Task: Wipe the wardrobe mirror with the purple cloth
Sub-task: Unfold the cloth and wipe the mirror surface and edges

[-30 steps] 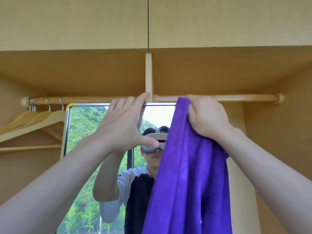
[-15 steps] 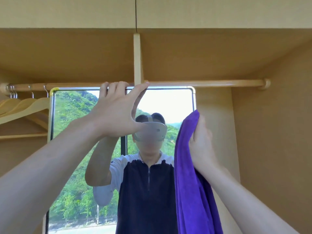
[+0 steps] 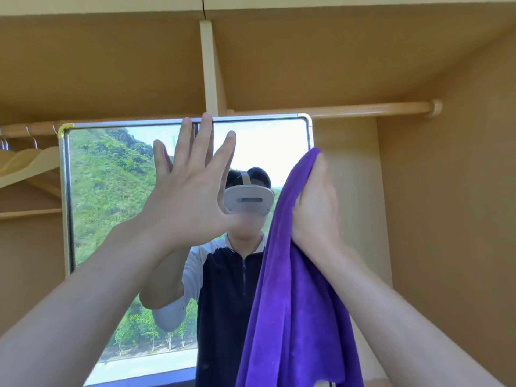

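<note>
The wardrobe mirror [image 3: 111, 191] has a silver frame and stands inside the wooden wardrobe, reflecting green hills and a person. My left hand [image 3: 190, 191] is spread flat, fingers straight, against the upper middle of the glass, fingertips at the top frame. My right hand [image 3: 315, 208] holds the purple cloth [image 3: 293, 303] against the mirror's right edge, fingers tucked behind the fabric. The cloth hangs long below the hand and hides the mirror's lower right part.
A wooden hanging rail [image 3: 349, 109] runs across above the mirror, with a vertical divider [image 3: 209, 68] at its middle. Wooden hangers [image 3: 25, 166] hang at the left, above a shelf edge [image 3: 28, 213]. The wardrobe side wall [image 3: 452, 205] is close on the right.
My right hand slid the cloth down from the mirror's top to its upper right edge. My left hand's fingers spread out flat. The view tilted downward.
</note>
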Demonstrator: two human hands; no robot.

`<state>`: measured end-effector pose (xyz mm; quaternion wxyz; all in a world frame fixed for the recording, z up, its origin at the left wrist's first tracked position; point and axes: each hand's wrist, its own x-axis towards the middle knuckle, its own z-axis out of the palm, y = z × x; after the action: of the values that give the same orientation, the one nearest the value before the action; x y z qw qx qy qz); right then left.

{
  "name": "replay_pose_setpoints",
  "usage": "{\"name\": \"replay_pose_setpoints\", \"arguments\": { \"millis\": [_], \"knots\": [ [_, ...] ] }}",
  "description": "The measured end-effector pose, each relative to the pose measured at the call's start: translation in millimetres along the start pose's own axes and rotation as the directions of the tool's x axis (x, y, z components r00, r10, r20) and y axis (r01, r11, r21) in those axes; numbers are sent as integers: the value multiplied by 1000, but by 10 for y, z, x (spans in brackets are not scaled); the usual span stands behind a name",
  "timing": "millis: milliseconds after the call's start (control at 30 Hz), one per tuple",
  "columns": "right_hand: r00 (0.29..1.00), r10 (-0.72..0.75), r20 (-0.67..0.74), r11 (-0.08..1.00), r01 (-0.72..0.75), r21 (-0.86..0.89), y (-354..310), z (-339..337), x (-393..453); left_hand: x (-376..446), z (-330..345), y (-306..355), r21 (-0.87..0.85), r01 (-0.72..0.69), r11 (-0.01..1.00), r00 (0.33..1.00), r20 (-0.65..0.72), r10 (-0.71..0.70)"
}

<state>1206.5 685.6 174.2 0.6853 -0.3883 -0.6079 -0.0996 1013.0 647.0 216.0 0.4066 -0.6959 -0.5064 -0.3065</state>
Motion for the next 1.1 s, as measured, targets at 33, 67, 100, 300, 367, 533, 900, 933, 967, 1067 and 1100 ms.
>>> {"name": "replay_pose_setpoints", "arguments": {
  "millis": [33,67,100,300,367,533,900,933,967,1067,1100],
  "knots": [
    [999,1,32,1000,-2,1,83,-3,-135,-9,20,16,20,0,1000,1000,6,0],
    [998,-4,66,1000,3,6,166,-10,-270,-17,33,28,41,-4,999,1000,10,4],
    [996,-20,90,1000,18,22,241,-22,-384,-20,42,33,59,-11,998,1000,10,10],
    [998,17,65,1000,-18,25,239,-50,-143,-22,66,17,91,-22,996,1000,-7,23],
    [997,67,23,997,-68,21,48,-31,174,-21,71,21,90,-25,996,1000,-9,26],
    [991,88,-102,996,-88,4,-174,53,334,-38,102,17,100,-20,995,1000,-21,22],
    [980,-113,163,991,99,89,336,-107,-751,-17,102,13,118,-9,993,999,-50,14],
    [983,-106,149,990,90,109,289,-109,-633,-14,102,9,128,-10,992,999,-49,16],
    [987,-102,126,989,87,121,233,-106,-484,-12,103,8,139,-11,990,999,-49,18],
    [993,-98,71,983,86,161,75,-79,-52,-21,92,5,151,-16,988,999,-47,24],
    [994,-92,57,981,81,175,53,-68,25,-41,98,12,143,-18,990,999,-43,24]
  ]
}}
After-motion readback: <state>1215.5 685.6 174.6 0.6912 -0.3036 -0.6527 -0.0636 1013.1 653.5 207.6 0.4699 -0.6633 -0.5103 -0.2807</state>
